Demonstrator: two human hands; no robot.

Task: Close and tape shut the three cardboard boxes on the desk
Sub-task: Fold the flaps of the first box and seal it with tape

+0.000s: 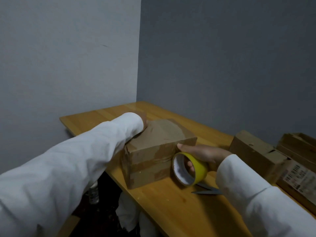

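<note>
1. The tape could wrinkle or peel if your roll (189, 168) drifts off the box (153, 151) at the desk's (171, 211) near corner; the scissors (207, 189) lie under your wrist.
2. Your right hand (203, 153) grips the roll, thumb on the box edge; your left hand (145, 124) rests on the lid, mostly hidden by the sleeve (77, 159), so I cannot tell its fingers.

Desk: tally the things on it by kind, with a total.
Boxes: 3 (taped box, middle box, labelled box)
Tape roll: 1, held by the right hand
Scissors: 1
Total: 5
The left hand, mostly hidden by its sleeve, rests on the taped box.
</note>
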